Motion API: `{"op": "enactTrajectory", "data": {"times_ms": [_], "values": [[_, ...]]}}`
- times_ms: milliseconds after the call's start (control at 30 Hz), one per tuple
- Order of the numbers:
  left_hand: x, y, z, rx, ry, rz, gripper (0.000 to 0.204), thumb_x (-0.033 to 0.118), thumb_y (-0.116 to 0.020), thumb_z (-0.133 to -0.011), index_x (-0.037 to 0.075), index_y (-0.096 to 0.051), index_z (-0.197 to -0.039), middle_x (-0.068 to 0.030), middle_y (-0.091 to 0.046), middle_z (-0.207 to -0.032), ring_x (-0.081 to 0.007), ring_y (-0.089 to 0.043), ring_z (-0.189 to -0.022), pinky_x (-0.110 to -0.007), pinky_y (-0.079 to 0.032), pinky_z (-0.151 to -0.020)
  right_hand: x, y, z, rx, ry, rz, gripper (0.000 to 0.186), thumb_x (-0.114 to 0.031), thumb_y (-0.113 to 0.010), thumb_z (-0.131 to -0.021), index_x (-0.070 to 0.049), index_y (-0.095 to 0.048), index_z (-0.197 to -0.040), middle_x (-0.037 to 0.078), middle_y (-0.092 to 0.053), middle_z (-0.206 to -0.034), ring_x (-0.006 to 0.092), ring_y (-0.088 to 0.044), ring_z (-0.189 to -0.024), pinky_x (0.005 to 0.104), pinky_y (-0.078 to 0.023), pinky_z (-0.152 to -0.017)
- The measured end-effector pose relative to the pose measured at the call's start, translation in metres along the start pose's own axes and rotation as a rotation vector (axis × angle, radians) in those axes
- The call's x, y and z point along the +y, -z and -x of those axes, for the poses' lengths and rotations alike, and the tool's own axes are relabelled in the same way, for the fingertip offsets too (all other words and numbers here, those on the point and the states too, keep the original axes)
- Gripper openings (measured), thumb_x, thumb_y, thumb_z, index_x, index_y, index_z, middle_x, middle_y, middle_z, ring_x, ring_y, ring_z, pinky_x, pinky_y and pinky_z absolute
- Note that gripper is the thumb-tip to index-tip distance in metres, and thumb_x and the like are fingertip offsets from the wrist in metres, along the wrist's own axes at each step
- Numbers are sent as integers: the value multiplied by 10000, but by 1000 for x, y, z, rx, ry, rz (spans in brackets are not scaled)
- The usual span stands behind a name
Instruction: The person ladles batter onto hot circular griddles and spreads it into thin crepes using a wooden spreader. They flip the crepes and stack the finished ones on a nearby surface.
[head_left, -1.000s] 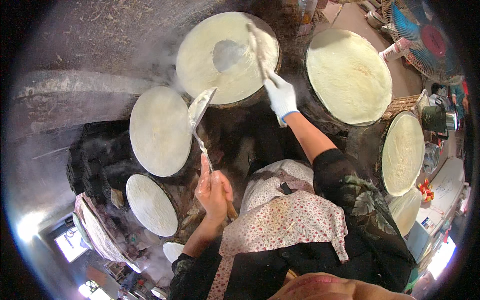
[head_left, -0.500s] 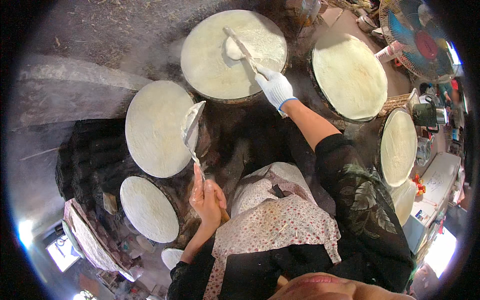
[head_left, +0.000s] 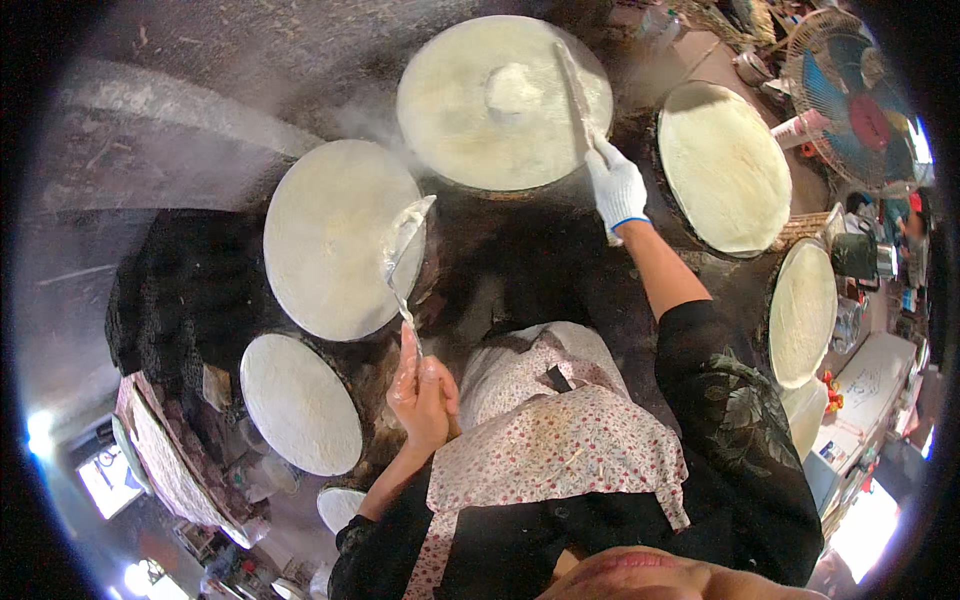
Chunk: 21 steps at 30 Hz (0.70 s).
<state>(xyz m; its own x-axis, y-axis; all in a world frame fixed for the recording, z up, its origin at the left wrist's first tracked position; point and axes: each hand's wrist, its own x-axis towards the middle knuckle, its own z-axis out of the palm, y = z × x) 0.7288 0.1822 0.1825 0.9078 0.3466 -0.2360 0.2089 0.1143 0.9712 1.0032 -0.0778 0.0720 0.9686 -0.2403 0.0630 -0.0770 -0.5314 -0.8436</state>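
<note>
My left hand point(head_left: 425, 402) is closed round the handle of a metal ladle point(head_left: 404, 238) smeared with white batter. The ladle's bowl hangs over the right edge of a round griddle point(head_left: 335, 240) coated in pale batter. In a white knit glove, my right hand point(head_left: 617, 190) grips a long, batter-coated wooden spreading stick point(head_left: 573, 92). This stick slants over the right side of the far round griddle, which bears a wide sheet of batter point(head_left: 445, 115). Near that sheet's middle lies a whiter round patch of batter point(head_left: 515, 90). Whether the stick touches the sheet, I cannot tell.
More batter-covered round griddles stand at the near left point(head_left: 300, 405), the far right point(head_left: 725, 168) and the right point(head_left: 803, 315). An electric fan point(head_left: 850, 100) is at the far right. A white box-like surface point(head_left: 865, 385) stands beyond the right griddles. Steam drifts at the left.
My right hand and the stick have swung right, off the lump at the far sheet's middle. That lump now looks like a flatter patch. The left hand still holds the ladle; the view has shifted slightly.
</note>
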Motion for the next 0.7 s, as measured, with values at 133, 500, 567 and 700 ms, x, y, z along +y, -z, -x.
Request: {"op": "enactTrajectory", "data": {"times_ms": [133,500,567,700], "values": [[3,-7,7,44,39,38,571,-16,-452,-1080,34,-345,-1638,-5,-544,-632,-47,-430,-455,-216,-376,-448,2,-2,-12,-434,86,428,391,-450,-567,-1034,-316,-656,-1391,202,-759,-983,406,-737,-916,481,-583,-811],[-11,-19,13,81,52,16,596,131,-502,-1119,33,-271,-1659,-29,-504,-625,-84,-434,-426,-246,-379,-388,9,7,-26,-453,411,601,341,-461,-615,-1013,-387,-685,-1339,126,-702,-699,341,-711,-634,459,-552,-584],[-6,-22,15,77,91,10,588,123,-499,-1116,51,-285,-1660,-31,-507,-625,-87,-436,-425,-248,-379,-383,7,9,-32,-551,278,634,357,-472,-627,-1004,-361,-698,-1336,132,-728,-757,346,-723,-678,453,-564,-626],[10,-29,-26,31,-99,-367,559,41,-437,-1086,85,-372,-1640,-10,-527,-603,-75,-454,-427,-248,-382,-411,-1,8,-55,-235,195,425,399,-496,-589,-1008,-270,-727,-1306,183,-763,-956,364,-752,-851,439,-594,-757]]}}
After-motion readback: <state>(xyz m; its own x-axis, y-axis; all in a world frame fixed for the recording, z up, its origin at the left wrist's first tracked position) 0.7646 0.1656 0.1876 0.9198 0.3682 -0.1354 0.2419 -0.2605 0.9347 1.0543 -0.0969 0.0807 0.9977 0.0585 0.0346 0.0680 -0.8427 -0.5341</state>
